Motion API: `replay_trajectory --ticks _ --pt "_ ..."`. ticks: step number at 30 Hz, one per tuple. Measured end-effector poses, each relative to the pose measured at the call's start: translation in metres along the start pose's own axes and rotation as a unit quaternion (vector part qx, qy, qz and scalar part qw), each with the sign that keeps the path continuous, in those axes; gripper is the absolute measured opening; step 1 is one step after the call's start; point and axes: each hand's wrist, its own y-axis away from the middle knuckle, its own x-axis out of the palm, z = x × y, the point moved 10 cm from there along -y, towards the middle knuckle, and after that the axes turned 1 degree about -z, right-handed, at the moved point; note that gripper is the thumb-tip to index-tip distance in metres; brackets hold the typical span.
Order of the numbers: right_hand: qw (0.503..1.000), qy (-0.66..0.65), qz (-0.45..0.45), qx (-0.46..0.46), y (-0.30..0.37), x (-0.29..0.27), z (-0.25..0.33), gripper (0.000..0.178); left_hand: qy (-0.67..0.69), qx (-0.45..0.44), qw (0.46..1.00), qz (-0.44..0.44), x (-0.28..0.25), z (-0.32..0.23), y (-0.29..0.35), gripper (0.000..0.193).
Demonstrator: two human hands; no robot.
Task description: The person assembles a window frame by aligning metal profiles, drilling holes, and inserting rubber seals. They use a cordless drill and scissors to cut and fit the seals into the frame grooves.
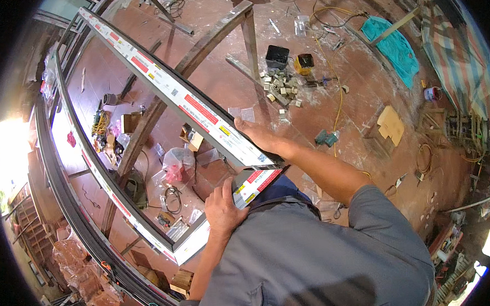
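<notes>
A long rectangular metal profile frame (pixel 202 111), covered in white film with red and yellow labels, lies across wooden supports in front of my body. My left hand (pixel 224 209) is closed over its short near end piece, fingers bent over the inner edge. Near the right-hand corner, my right hand (pixel 258 137) holds the outer side of the long right rail. Its thumb side shows along the edge; the other fingers are mostly hidden. At this corner a dark slanted line shows where rail and end piece meet. The left long rail (pixel 107 189) runs away to the far left.
Wooden trestle beams (pixel 210 42) pass under the frame. Beyond my right hand lie a heap of small blocks (pixel 281 87), a black container (pixel 277 57), a green power tool (pixel 327 138) and a cardboard piece (pixel 390 126). Dark profiles (pixel 75 215) are stacked at left.
</notes>
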Motion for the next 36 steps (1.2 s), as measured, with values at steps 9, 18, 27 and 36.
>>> replay_trajectory --ticks 9,18,27,36 --pt "0.945 -0.318 -0.075 0.001 0.061 -0.059 -0.011 0.086 0.002 0.008 0.995 0.097 -0.004 -0.009 -0.005 0.121" --pt "0.827 -0.455 -0.330 0.008 0.192 0.006 -0.129 0.060 0.025 0.166 0.984 -0.057 -0.060 -0.001 -0.128 0.069" --pt "0.829 -0.402 -0.375 -0.100 0.179 0.075 -0.034 0.046 -0.111 0.310 0.937 0.118 0.022 -0.074 -0.183 0.057" --pt "0.840 -0.428 -0.323 -0.087 0.161 0.076 -0.047 0.073 -0.158 0.356 0.903 0.182 0.027 -0.097 -0.161 0.090"
